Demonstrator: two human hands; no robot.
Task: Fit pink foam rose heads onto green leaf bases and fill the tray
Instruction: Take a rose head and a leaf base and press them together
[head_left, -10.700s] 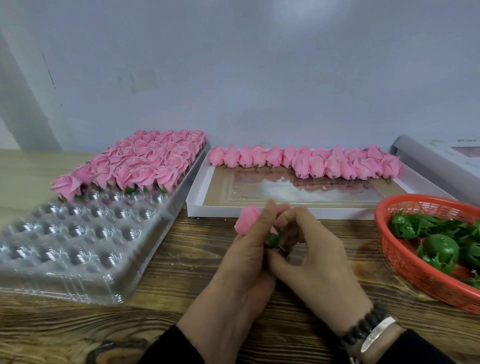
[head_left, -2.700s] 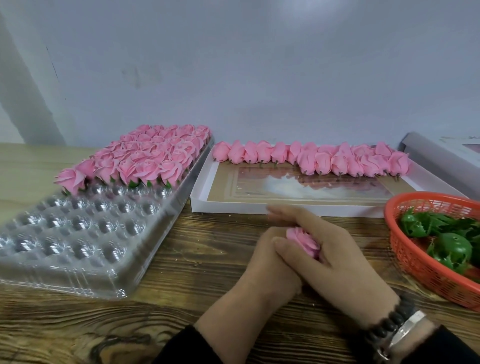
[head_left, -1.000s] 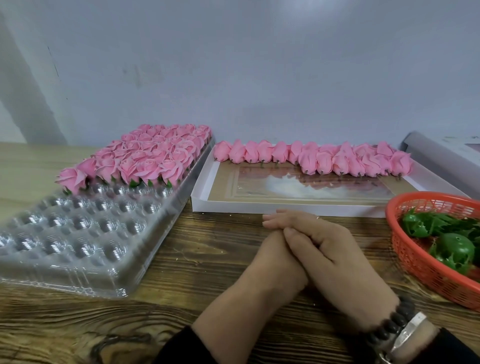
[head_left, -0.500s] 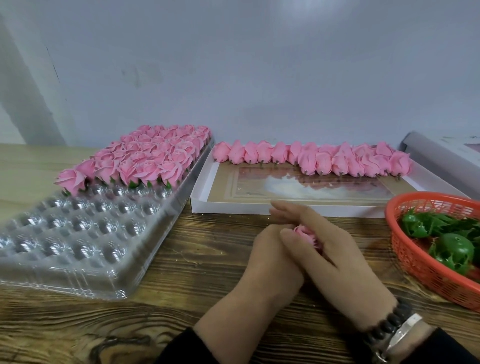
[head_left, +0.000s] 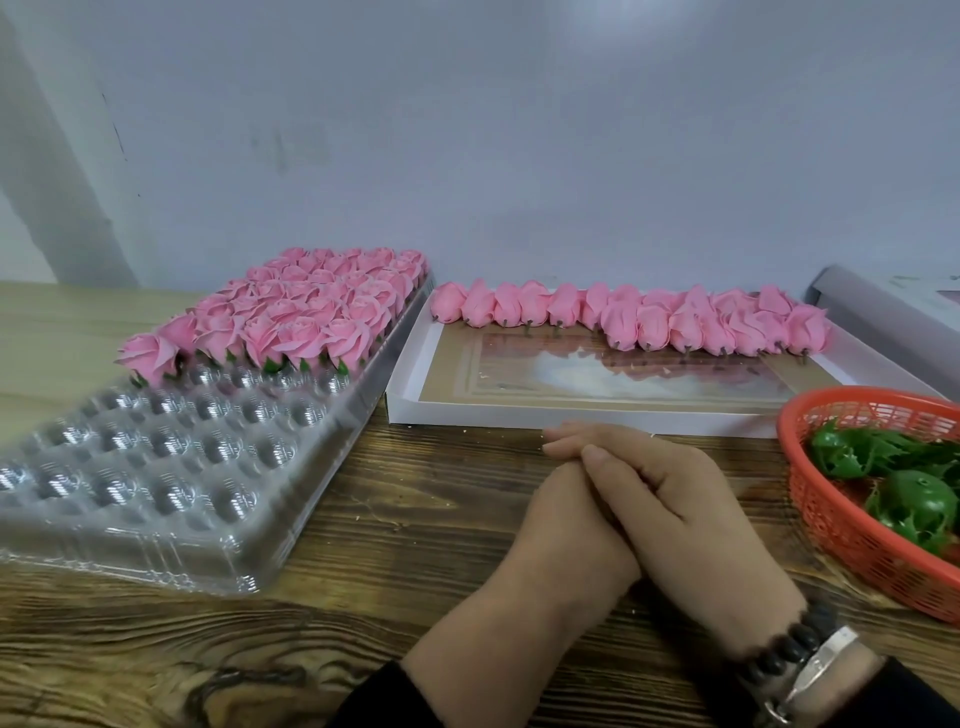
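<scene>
1. A dark wood-grain bench runs up to a plain pale wall at the far side; a lighter strip of wood lies at far left.
2. On the left sits a clear plastic tray of round cups. Its far rows are filled with finished roses on green bases; the near rows stand bare.
3. Right of it, a shallow white box holds a row of pink foam rose heads along its far edge, stubs pointing near.
4. At the right edge an orange mesh basket holds green leaf bases.
5. Near centre, the left hand lies beneath the right hand, whose fingers wrap over it — the two are clasped tight together. Whatever they enclose is hidden, so I cannot tell what either holds.
6. The right wrist wears a dark bead bracelet and a silver bangle — both above a black sleeve.
</scene>
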